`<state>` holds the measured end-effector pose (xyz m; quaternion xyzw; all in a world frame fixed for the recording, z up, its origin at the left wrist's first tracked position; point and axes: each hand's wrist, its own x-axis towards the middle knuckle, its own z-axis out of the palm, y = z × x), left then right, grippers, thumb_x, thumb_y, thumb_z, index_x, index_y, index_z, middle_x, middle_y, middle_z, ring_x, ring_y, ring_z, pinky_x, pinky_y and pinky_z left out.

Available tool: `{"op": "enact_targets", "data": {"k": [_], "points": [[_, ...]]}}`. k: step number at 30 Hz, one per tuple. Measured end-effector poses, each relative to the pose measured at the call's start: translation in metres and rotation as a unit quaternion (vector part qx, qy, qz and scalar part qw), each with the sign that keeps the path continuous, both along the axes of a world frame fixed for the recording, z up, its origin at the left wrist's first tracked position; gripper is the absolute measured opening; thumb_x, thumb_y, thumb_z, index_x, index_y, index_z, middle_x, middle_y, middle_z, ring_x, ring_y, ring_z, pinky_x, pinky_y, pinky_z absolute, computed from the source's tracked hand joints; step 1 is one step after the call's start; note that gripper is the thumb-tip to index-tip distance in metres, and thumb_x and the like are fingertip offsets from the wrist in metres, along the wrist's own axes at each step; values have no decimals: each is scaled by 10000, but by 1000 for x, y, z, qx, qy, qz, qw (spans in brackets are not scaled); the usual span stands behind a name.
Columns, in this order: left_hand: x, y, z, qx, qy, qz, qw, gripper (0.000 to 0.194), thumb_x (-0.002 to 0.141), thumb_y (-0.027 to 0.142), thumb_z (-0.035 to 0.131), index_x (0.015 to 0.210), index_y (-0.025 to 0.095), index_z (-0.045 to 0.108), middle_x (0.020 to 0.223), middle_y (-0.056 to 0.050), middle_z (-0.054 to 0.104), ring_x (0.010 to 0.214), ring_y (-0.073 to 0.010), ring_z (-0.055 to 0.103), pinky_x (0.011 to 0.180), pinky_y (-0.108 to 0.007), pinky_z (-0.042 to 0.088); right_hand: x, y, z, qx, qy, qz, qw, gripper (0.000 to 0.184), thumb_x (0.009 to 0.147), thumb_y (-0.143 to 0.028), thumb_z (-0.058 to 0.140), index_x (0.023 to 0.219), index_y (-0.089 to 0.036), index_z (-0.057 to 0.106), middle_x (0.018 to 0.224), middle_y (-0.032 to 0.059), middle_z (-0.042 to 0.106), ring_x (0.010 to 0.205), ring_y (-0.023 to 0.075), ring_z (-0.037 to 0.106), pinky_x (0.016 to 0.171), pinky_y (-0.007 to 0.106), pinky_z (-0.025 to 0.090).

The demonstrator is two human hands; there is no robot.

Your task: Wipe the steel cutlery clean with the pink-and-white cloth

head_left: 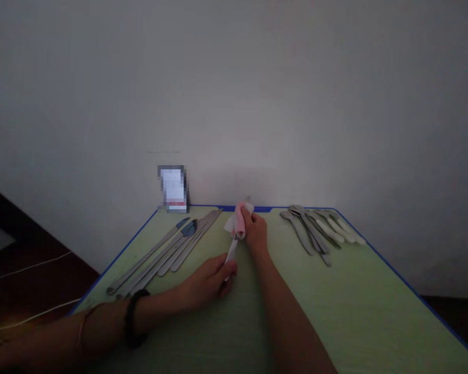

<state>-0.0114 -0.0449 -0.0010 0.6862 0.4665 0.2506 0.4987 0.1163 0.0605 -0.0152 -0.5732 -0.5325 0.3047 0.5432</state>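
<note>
My left hand [222,275] is closed around the handle of a metal knife [231,250], which points away from me. My right hand [257,231] pinches a pink and white cloth [240,221] wrapped about the blade. Most of the blade is hidden in the cloth; a small tip shows beyond it. To the left lie several metal table knives [164,248] side by side, handles toward me. Right of my right hand is a group of metal spoons [302,234], some overlapping.
Cutlery with white handles [337,228] lies at the table's far right. A lit phone, blurred out [174,189], leans against the wall [257,104] at the back left. The pale green table [354,311] has a blue edge. White cables [31,317] run beyond its left side.
</note>
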Motion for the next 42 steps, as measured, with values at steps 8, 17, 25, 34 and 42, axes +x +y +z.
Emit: {"op": "enact_targets", "data": {"k": [8, 17, 25, 34, 42], "points": [[3, 1, -9, -51, -69, 26, 996, 412, 877, 574, 351, 759, 190, 441, 489, 72, 410, 463, -102, 351, 496, -235, 299, 1, 8, -2, -2, 28, -2, 1000, 469, 739, -553, 464, 455, -180, 478, 477, -11, 465, 488, 109, 367, 482, 250, 254], [0, 2, -3, -38, -63, 15, 997, 460, 839, 628, 358, 743, 187, 446, 462, 76, 382, 445, -98, 324, 477, -236, 283, 3, 6, -1, -5, 48, -20, 999, 486, 736, -588, 446, 475, -181, 500, 468, -3, 478, 485, 122, 382, 476, 259, 253], [-5, 3, -8, -54, -87, -4, 995, 457, 850, 621, 360, 788, 180, 459, 463, 73, 403, 448, -101, 357, 474, -231, 290, 1, 3, 0, -7, 21, -13, 1000, 475, 749, -569, 433, 485, -180, 498, 485, 0, 483, 492, 122, 381, 478, 261, 247], [-8, 1, -5, -91, -86, -6, 992, 454, 849, 624, 378, 804, 180, 455, 486, 67, 423, 465, -100, 368, 478, -230, 297, 1, 10, -5, 1, 14, -5, 1000, 483, 767, -558, 444, 471, -180, 491, 489, 7, 495, 495, 122, 397, 481, 260, 251], [-8, -1, -5, -81, -85, -17, 993, 429, 871, 591, 371, 803, 176, 458, 493, 67, 428, 473, -97, 366, 483, -223, 298, 1, -1, -1, -11, 34, -7, 999, 494, 754, -592, 431, 505, -171, 505, 495, 1, 486, 494, 116, 380, 476, 255, 252]]}}
